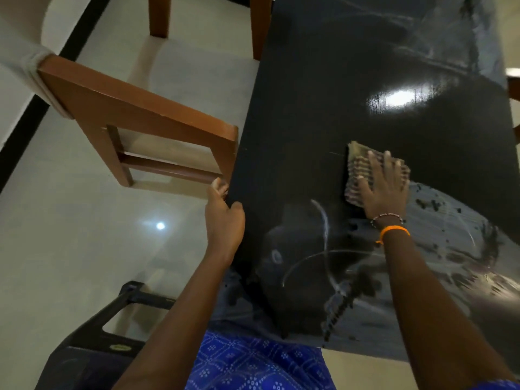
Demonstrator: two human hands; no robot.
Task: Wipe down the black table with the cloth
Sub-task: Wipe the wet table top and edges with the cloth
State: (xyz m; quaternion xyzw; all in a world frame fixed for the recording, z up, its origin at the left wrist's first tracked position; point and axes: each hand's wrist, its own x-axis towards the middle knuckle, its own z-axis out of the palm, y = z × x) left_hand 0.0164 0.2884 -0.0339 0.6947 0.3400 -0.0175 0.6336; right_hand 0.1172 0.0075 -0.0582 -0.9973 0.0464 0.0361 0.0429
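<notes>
Presently wiping | right hand (385,187) flat, fingers straight, pressing the folded striped cloth (363,170) onto the black table (309,108) mid-surface for contact | left hand (225,218) curled over the table's left edge, likely bracing | wooden chair (140,114) just beside.

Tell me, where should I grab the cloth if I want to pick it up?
Probably pinch the cloth at its far-left corner, coming from above. That corner sticks out bare past the right hand, which presses flat on the rest. The cloth lies folded flat on the table, so an edge is easiest to lift.
</notes>
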